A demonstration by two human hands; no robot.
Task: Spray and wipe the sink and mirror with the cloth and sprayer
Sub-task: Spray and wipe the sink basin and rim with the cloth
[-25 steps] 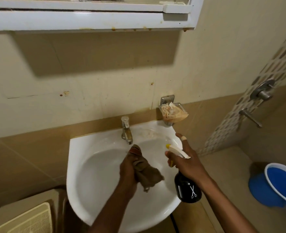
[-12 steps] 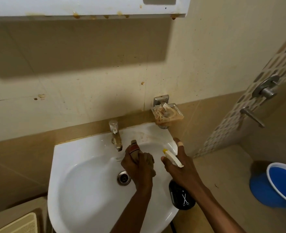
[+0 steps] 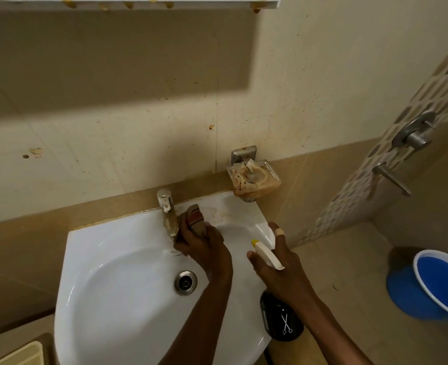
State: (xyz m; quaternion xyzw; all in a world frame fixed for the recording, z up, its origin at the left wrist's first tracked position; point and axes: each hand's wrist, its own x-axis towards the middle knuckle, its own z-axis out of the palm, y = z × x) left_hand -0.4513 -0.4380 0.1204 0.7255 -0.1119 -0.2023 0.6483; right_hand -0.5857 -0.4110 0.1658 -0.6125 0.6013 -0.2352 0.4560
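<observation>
A white corner sink (image 3: 117, 291) hangs on the tiled wall, with a metal tap (image 3: 168, 212) at its back and a drain (image 3: 185, 282) in the bowl. My left hand (image 3: 204, 248) grips a brown cloth (image 3: 195, 223) and presses it against the right side of the tap. My right hand (image 3: 278, 270) holds a black spray bottle (image 3: 280, 320) with a white and yellow nozzle over the sink's right rim. Only the stained lower edge of the mirror frame (image 3: 164, 1) shows at the top.
A dirty soap dish (image 3: 254, 177) is fixed to the wall right of the tap. A shower valve (image 3: 415, 133) and lever sit on the right wall. A blue bucket (image 3: 441, 283) stands on the floor at right. A beige grille (image 3: 20, 354) lies at bottom left.
My left hand carried the cloth from the bowl's middle up to the tap. The view tilted down, so the mirror frame slid nearly out of the top. My right hand kept its hold on the bottle.
</observation>
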